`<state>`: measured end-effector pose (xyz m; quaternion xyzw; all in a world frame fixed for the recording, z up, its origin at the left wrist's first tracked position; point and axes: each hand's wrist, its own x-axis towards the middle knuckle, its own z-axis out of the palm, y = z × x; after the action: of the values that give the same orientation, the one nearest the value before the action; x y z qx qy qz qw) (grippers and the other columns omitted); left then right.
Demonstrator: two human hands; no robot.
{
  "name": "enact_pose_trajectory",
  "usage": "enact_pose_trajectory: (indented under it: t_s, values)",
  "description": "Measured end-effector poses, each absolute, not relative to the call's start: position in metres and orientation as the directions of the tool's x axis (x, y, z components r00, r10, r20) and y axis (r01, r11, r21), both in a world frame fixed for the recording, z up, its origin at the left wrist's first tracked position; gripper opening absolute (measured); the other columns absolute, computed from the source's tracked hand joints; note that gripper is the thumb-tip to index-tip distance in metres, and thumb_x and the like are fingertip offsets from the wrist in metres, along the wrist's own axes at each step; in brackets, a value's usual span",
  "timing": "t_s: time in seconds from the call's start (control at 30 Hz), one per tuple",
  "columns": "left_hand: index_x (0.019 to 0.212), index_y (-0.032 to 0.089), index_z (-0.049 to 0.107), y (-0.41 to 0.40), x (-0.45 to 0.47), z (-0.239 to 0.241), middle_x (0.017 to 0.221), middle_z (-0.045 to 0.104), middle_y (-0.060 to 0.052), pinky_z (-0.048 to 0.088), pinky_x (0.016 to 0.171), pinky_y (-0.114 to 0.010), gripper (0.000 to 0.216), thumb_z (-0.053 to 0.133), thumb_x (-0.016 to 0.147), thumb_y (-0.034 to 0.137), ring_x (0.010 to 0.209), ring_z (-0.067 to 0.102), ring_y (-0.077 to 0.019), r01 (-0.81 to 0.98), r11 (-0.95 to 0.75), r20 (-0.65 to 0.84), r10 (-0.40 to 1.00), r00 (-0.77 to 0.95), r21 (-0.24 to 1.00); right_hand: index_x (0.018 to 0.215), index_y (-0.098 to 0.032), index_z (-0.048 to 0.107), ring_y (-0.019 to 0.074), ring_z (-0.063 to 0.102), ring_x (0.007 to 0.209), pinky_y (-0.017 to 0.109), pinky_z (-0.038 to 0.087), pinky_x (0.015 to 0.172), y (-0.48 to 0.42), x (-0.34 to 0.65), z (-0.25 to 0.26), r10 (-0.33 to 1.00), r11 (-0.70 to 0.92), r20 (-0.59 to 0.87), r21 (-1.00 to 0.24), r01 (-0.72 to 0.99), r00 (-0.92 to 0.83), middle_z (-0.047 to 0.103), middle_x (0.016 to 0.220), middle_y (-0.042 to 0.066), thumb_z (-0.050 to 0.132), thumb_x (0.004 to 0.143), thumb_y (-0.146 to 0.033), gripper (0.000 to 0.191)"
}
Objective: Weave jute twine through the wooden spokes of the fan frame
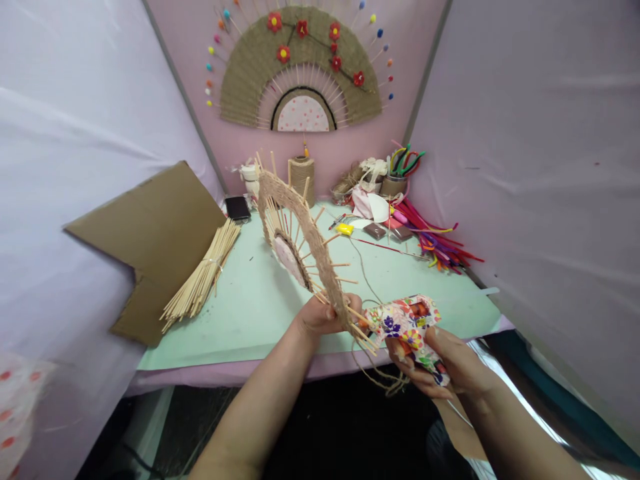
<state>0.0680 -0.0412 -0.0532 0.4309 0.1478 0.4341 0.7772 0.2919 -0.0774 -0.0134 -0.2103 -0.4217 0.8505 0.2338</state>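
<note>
Left grip [325, 315] closed round the lower end of a half-round fan [313, 233]: coarse brown twine band over pale, thin sticks, tips jutting past the rim, dotted pink-white inset at the hub. Fan held up, tilted nearly edge-on, above the counter [240, 327]. Right grip [463, 367] wrapped round a glue gun [405, 327] in glossy floral covering; nozzle close beside the stick ends, contact unclear. Loose twine loop hangs beneath.

Containers, at back: twine-wrapped jar [393, 187] with bright-handled tools standing in it. Just left of it, a shallow clear bowl [342, 196] with brown twine.

Edges: both grips near the counter's front edge. Smooth mint covering runs from the tied stick bundle [203, 270] to the left forearm. Stiff cardboard [155, 233] overhangs the left side; fuzzy stems [437, 240] crowd the right. Pale fabric walls close both flanks.
</note>
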Motion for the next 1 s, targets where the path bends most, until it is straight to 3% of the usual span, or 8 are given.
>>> enact_pose_trajectory:
  t_s: [0.63, 1.0]
  values:
    - [0.067, 0.021, 0.071, -0.0412, 0.0664, -0.0556, 0.062, 0.059, -0.005, 0.047, 0.06, -0.036, 0.055, 0.082, 0.037, 0.066, 0.06, 0.059, -0.021, -0.541, 0.23, 0.162, 0.797, 0.581, 0.809, 0.084, -0.015, 0.06, 0.0031, 0.028, 0.04, 0.015, 0.023, 0.029, -0.0785, 0.293, -0.0114, 0.581, -0.484, -0.157, -0.855, -0.184, -0.798, 0.049, 0.067, 0.0, 0.059, 0.078, -0.064, 0.049]
    - [0.064, 0.02, 0.072, -0.042, 0.07, -0.0485, 0.063, 0.056, -0.004, 0.046, 0.057, -0.033, 0.043, 0.082, 0.048, 0.059, 0.056, 0.055, -0.017, -0.615, 0.189, 0.283, 0.76, 0.585, 0.766, 0.079, -0.013, 0.06, 0.0022, 0.025, 0.037, 0.015, 0.02, 0.028, -0.0773, 0.2921, -0.0078, 0.555, -0.477, -0.156, -0.864, -0.159, -0.817, 0.041, 0.056, -0.004, 0.056, 0.079, -0.067, 0.054]
